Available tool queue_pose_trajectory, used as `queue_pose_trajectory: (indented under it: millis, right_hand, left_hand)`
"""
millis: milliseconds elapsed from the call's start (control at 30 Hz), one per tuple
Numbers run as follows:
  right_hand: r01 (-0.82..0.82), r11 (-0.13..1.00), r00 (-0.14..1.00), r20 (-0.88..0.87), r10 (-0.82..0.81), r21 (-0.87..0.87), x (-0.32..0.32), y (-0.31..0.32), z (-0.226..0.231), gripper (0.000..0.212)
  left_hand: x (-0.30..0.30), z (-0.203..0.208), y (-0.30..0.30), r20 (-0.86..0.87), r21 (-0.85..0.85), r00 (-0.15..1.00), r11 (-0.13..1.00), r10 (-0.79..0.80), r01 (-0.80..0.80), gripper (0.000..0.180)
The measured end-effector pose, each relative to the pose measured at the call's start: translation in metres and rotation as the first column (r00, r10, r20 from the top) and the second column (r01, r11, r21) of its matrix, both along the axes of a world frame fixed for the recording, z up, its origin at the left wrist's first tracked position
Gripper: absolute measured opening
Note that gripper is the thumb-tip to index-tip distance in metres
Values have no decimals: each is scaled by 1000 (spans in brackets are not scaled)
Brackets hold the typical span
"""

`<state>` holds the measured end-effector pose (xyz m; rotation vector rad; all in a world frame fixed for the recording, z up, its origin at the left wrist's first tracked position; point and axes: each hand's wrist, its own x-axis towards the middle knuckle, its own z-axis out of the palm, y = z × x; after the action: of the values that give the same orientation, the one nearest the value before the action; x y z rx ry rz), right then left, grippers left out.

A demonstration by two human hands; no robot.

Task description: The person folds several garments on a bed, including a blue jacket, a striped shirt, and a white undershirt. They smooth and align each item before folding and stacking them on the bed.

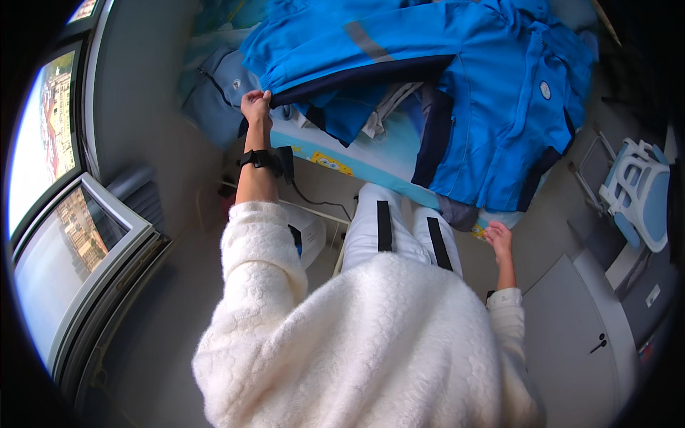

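Blue jacket (pixel 492 93): spread on the bed, far side of the person; navy panels along sleeve and hem, grey band across the sleeve, round white badge on the front; sleeve at left drawn out toward the window side.
Left hand (pixel 255 107): pinching the end of the jacket sleeve between thumb and fingers, at the bed's left part.
Right hand (pixel 501 237): near the bed's edge, just below the jacket's hem; fingers loosely bent; whether they grasp anything cannot be told.
Bed (pixel 389 184): light-blue cover with yellow cartoon print along its side, beneath the jacket.
Grey-blue garment (pixel 220 89): on the bed at left, just beside the left hand, small round badge on it.
White cord or cloth strip (pixel 389 110): crumpled in the gap under the jacket sleeve; exact kind unclear.
Wrist strap (pixel 258 158): black, on the left wrist; dark device attached, black cable (pixel 317 203) trailing from it.
Clothing worn: cream fleece top (pixel 385 335); white trousers (pixel 371 214) with black strips down the legs.
Chair (pixel 638 189): white and light blue, at far right.
Window (pixel 53 135): dark-framed, at far left, buildings visible outside.
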<state>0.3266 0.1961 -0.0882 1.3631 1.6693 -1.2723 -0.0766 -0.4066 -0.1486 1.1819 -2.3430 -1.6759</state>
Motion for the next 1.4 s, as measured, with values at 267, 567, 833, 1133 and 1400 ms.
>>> queue_pose_trajectory:
  millis: [267, 567, 833, 1133, 1400]
  right_hand:
    - [102, 993, 984, -140, -110, -67, 2, 6, 36, 27]
    - [144, 986, 986, -74, -150, -79, 35, 10, 36, 25]
    - [191, 979, 968, -150, -199, -69, 49, 31, 53, 27]
    - [300, 950, 945, -109, -309, -87, 84, 47, 36, 23]
    - [387, 919, 910, -130, -394, -76, 93, 75, -12, 29]
  left_hand:
    - [12, -6, 14, -303, -28, 949, 994, 89, -102, 12]
    - [38, 44, 37, 47, 450, 996, 892, -72, 44, 21]
    - [7, 28, 23, -359, -114, 923, 988, -135, 100, 23]
    - [40, -31, 52, -56, -461, 865, 782, -498, 420, 47]
    - [155, 8, 208, 235, 286, 556, 604, -797, 744, 33]
